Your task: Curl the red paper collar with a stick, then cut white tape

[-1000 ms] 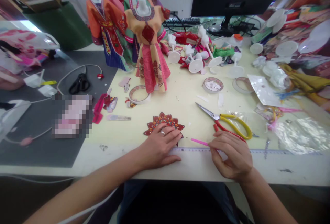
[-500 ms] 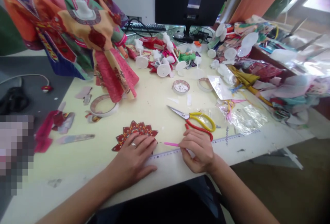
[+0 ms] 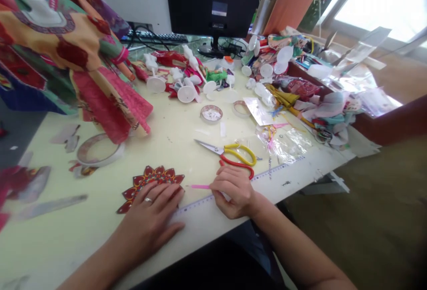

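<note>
My left hand (image 3: pixel 156 207), with a ring on one finger, lies flat and palm down over a dark red, scalloped ornamental piece (image 3: pixel 128 193). Its fingers cover the lower part of that piece. My right hand (image 3: pixel 232 192) is closed around a slim pink pen-like tool (image 3: pixel 199 187), whose thin tip points left and stays a small gap from my left fingertips. A clear ruler (image 3: pixel 196 203) lies along the table, running beneath or behind the right hand. Just beyond that hand rest scissors (image 3: pixel 238 150) with one yellow and one red handle loop.
A tape roll (image 3: pixel 100 150) lies at left, below a doll-size dress (image 3: pixel 110 103) on a stand. A round container of small white bits (image 3: pixel 211 114) sits mid-table. Clothed doll forms (image 3: pixel 187 92) and a monitor (image 3: pixel 215 5) stand behind; fabric heaps fill the right.
The camera view has turned to the right, so everything sits further left in the picture. Both hands keep nearly the same pose over the table, and the pink tool remains held.
</note>
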The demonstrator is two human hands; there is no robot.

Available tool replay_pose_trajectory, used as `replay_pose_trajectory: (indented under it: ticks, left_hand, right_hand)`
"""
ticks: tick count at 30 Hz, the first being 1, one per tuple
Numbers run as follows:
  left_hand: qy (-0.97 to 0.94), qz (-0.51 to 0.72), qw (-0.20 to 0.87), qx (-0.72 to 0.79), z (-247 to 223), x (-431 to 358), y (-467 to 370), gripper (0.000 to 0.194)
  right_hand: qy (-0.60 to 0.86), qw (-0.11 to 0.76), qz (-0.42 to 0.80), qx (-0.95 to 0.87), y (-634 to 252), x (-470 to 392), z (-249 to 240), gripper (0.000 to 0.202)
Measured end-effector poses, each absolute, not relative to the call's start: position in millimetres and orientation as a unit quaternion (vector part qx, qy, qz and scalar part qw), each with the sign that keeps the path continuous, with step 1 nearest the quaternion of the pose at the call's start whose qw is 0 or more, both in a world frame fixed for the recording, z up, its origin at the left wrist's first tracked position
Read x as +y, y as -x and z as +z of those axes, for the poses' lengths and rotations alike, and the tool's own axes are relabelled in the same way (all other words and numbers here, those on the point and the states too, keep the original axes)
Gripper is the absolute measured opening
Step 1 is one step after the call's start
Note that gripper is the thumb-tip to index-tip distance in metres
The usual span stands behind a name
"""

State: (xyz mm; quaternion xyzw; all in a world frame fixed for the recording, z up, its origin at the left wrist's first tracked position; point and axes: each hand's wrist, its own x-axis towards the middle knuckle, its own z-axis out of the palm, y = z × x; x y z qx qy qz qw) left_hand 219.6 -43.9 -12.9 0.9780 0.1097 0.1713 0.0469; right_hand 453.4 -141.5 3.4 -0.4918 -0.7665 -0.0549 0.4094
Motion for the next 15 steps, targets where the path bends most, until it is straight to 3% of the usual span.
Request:
replay_pose_trajectory:
  ticks: [15]
  left_hand:
    - [-0.977,0.171,0.056,0.115,-4,-46,-221,0.047]
  right_hand:
    - [0.491,0.420,-0.034,-0.763,-452,-144,6,0.020]
